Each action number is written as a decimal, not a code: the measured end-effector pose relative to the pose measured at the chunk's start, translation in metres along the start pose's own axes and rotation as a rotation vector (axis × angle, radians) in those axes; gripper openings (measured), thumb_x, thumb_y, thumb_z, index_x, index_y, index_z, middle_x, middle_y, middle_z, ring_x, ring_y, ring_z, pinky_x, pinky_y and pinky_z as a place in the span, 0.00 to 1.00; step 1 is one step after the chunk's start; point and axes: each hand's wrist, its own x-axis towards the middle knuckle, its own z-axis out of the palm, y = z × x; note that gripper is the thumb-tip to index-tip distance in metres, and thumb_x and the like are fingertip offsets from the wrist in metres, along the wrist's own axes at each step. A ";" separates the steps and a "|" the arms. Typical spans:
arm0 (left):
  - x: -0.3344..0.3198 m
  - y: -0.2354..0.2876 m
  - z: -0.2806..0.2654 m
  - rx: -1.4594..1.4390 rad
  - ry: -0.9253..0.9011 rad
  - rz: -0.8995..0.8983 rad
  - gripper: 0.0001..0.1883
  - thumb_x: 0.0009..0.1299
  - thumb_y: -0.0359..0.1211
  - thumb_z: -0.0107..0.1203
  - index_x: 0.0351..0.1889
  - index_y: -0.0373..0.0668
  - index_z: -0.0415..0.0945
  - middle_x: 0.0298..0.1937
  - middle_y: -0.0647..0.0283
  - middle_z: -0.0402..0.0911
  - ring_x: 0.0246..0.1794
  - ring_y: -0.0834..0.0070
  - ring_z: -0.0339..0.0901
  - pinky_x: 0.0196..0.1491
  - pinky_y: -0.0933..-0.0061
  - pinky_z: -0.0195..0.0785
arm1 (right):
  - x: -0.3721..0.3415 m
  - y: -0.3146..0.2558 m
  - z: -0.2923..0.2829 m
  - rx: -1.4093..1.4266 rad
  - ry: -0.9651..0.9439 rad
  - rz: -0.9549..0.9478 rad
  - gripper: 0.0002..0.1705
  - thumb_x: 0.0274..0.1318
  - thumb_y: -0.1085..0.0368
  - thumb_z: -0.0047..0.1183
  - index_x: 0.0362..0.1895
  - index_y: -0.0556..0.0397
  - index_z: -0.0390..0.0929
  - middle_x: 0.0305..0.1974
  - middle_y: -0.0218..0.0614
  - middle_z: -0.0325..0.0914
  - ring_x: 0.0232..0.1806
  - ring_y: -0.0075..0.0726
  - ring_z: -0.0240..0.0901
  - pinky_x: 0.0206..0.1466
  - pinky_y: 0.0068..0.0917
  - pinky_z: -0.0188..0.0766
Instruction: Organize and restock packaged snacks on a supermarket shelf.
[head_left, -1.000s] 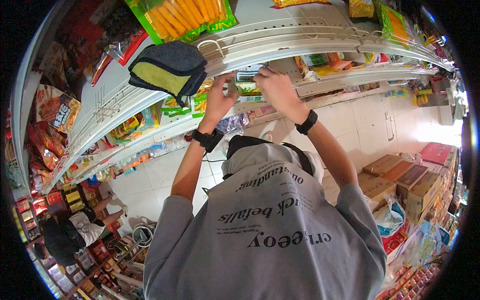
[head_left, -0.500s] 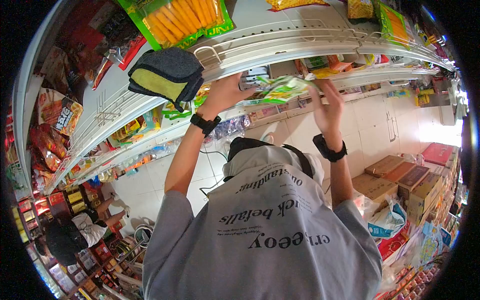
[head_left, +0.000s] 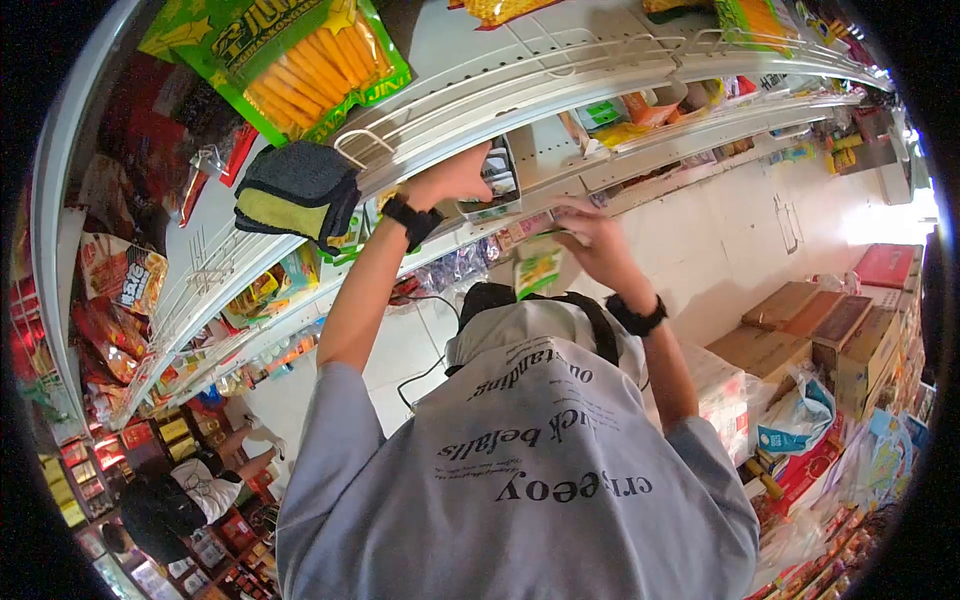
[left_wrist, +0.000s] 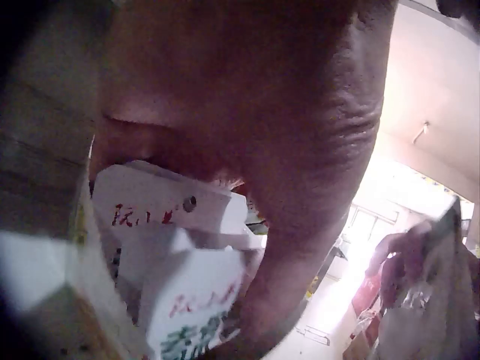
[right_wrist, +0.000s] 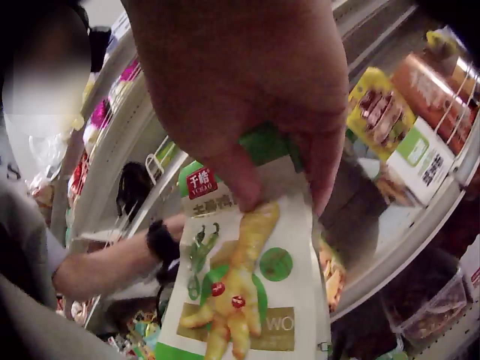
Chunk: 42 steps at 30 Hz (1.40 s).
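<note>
My right hand point(head_left: 600, 245) pinches the green top edge of a chicken-feet snack pouch point(right_wrist: 236, 292), which hangs in front of my chest, below the shelf. A yellow chicken foot and green peppers are printed on its white front. Up at the shelf, my left hand point(head_left: 455, 180) reaches into a small open box point(head_left: 508, 170). In the left wrist view its thumb bends around the front of white packets point(left_wrist: 199, 292) with red lettering, while the fingers pass behind them, mostly hidden.
A dark grey and yellow-green cloth point(head_left: 300, 195) hangs over the shelf edge left of my hands. Wire rails point(head_left: 590, 55) run along the shelf fronts. Cardboard boxes point(head_left: 790, 310) are stacked at the right. Another person point(head_left: 175, 500) is at the lower left.
My right hand has left the shelf and drawn the snack pouch to the right, then down towards my body. My left hand remains at the shelf, now over the box.
</note>
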 end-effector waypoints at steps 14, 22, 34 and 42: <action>0.022 -0.025 0.006 -0.284 -0.168 0.037 0.35 0.44 0.33 0.61 0.56 0.37 0.70 0.41 0.49 0.80 0.42 0.60 0.77 0.47 0.68 0.69 | 0.013 0.039 0.087 -0.216 -0.035 0.214 0.08 0.43 0.72 0.51 0.32 0.55 0.78 0.53 0.48 0.69 0.36 0.57 0.75 0.38 0.47 0.73; -0.012 0.009 -0.005 -0.293 -0.218 -0.035 0.30 0.52 0.35 0.60 0.55 0.36 0.70 0.45 0.49 0.79 0.45 0.59 0.78 0.48 0.66 0.69 | 0.014 0.042 0.091 -0.224 -0.039 0.237 0.07 0.44 0.73 0.51 0.32 0.55 0.76 0.55 0.48 0.69 0.36 0.58 0.75 0.38 0.46 0.73; 0.001 -0.020 0.015 -0.693 -0.403 -0.197 0.15 0.69 0.34 0.47 0.46 0.37 0.79 0.42 0.61 0.83 0.38 0.80 0.75 0.43 0.77 0.68 | 0.015 0.040 0.089 -0.240 -0.046 0.230 0.05 0.44 0.73 0.50 0.29 0.57 0.75 0.56 0.46 0.69 0.35 0.56 0.76 0.37 0.46 0.74; 0.001 -0.012 0.012 -0.259 -0.098 -0.204 0.16 0.58 0.35 0.61 0.39 0.33 0.78 0.31 0.57 0.82 0.32 0.67 0.79 0.38 0.69 0.71 | 0.013 0.042 0.083 -0.237 -0.037 0.221 0.05 0.44 0.73 0.50 0.29 0.56 0.75 0.56 0.45 0.69 0.34 0.57 0.76 0.38 0.45 0.74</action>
